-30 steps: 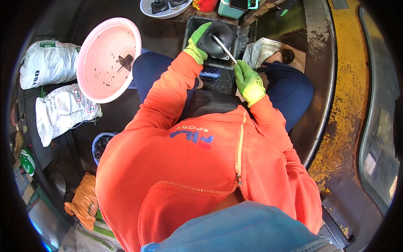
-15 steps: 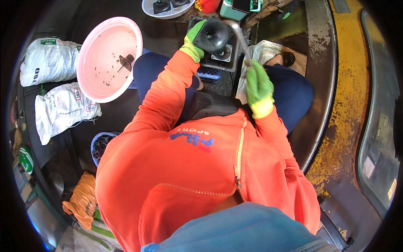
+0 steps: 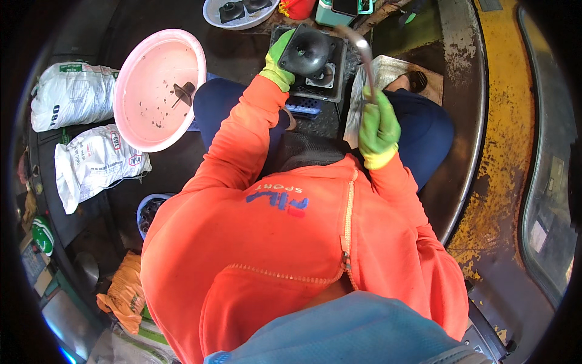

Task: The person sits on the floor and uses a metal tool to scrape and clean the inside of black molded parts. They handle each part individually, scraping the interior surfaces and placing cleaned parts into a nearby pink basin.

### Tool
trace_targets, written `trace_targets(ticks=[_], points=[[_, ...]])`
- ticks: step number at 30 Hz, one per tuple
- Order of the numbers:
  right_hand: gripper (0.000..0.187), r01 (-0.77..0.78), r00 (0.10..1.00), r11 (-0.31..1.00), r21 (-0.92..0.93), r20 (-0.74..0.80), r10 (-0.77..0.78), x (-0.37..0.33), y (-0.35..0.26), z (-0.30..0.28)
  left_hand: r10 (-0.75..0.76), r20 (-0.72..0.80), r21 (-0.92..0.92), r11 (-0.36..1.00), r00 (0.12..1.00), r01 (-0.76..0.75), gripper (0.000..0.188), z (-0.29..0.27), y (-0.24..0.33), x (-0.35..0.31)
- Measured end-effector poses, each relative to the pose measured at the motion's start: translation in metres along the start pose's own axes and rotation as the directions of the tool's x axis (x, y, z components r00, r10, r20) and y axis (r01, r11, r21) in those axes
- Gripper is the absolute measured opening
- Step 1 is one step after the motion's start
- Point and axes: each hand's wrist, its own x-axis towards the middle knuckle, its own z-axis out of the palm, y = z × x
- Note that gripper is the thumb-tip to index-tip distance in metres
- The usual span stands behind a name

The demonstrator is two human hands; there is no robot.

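My left hand (image 3: 280, 63), in a green and yellow glove, grips the left edge of a black horn speaker (image 3: 307, 50) with a square flange. Its round hollow faces up. Just under it, a smaller piece with a pale square rim (image 3: 322, 75) sits in a dark square tray (image 3: 332, 92), partly hidden by the horn. My right hand (image 3: 379, 126), gloved the same way, is closed around a hammer (image 3: 368, 68). The hammer's metal head is raised to the right of the horn, apart from it and slightly blurred.
A pink basin (image 3: 159, 115) holding a dark part (image 3: 184, 92) stands at the left, near white sacks (image 3: 71, 97). At the far edge are a pale basin (image 3: 237, 23) with more horns, a red container (image 3: 297, 8) and a teal box (image 3: 332, 17). A yellow rusty panel (image 3: 500, 176) runs along the right.
My right hand and the hammer have shifted slightly right, and the hammer's head has swung away from the horn's edge. My left hand still holds the horn in about the same place.
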Motion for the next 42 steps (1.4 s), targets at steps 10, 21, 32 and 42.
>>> trace_targets(ticks=[10, 21, 32, 42], points=[[0.031, 0.020, 1.000, 0.984, 0.177, -0.003, -0.020, 0.004, -0.003, -0.001, -0.136, -0.049, -0.161, 0.979, 0.989, 0.127, 0.042, -0.004, 0.008, -0.011], [0.027, -0.106, 0.994, 0.988, 0.111, 0.046, 0.102, 0.002, -0.005, 0.000, 0.019, 0.027, 0.048, 0.999, 0.999, -0.021, 0.032, -0.014, 0.013, 0.002], [0.029, 0.024, 1.000, 0.991, 0.131, 0.015, -0.026, -0.002, -0.002, -0.001, -0.036, -0.103, 0.075, 0.996, 0.994, 0.044, 0.038, -0.014, 0.027, -0.007], [0.032, -0.026, 1.000, 0.999, 0.039, -0.003, 0.026, -0.002, 0.002, -0.003, -0.055, -0.078, -0.033, 0.998, 0.995, 0.053, 0.029, -0.013, 0.018, -0.001]])
